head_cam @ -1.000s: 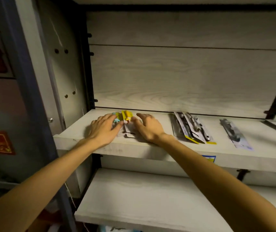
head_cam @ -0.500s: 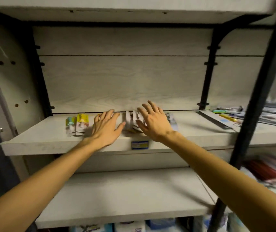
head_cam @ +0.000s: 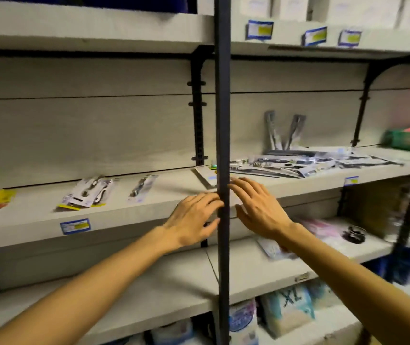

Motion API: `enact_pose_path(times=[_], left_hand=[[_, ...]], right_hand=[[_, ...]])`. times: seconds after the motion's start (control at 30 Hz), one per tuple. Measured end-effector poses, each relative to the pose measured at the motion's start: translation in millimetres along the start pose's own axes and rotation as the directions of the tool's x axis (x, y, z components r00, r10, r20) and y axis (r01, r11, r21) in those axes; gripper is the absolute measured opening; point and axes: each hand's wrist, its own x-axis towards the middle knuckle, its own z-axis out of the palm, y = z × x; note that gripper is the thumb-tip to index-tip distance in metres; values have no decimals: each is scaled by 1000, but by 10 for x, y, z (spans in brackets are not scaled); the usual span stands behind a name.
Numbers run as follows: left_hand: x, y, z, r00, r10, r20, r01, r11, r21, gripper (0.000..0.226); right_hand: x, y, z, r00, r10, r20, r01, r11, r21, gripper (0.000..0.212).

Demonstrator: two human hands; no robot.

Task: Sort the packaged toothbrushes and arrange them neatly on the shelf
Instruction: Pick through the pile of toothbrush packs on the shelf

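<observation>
Right, both hands are hovering empty over the front edge of the pale grey wooden shelf [head_cam: 149, 212], one each side of the dark vertical metal post [head_cam: 222, 120]; the left hand [head_cam: 194, 220] is spreading relaxed fingers just left of the post, the right hand [head_cam: 258, 207] is reaching flat-fingered just right of it. Packaged toothbrushes are lying on that shelf: a yellow-edged pack pair [head_cam: 89, 192] and a single clear pack [head_cam: 143, 186] to the left; a jumbled blurry pile of dark-handled packs [head_cam: 298, 164] to the right.
</observation>
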Motion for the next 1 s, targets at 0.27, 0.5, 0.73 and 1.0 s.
enact_pose_path(times=[0.27,0.5,0.73,1.0], left_hand=[[956,573,350,996,52,73,-58,996,71,46],[1816,526,850,962,-249,112,247,969,30,56],[2658,276,1247,799,-581,152,595,801,-66,55],[2759,-29,1196,643,-750,153,758,652,11,61]], right_hand=[[-547,1186,-205,970,233,65,-231,972,-42,69],[-531,1850,-66,980,183,76,-174,978,-120,61],[73,2542,-23,990,126,61,-118,987,-113,55],[770,2737,264,998,-8,61,11,999,-47,54]])
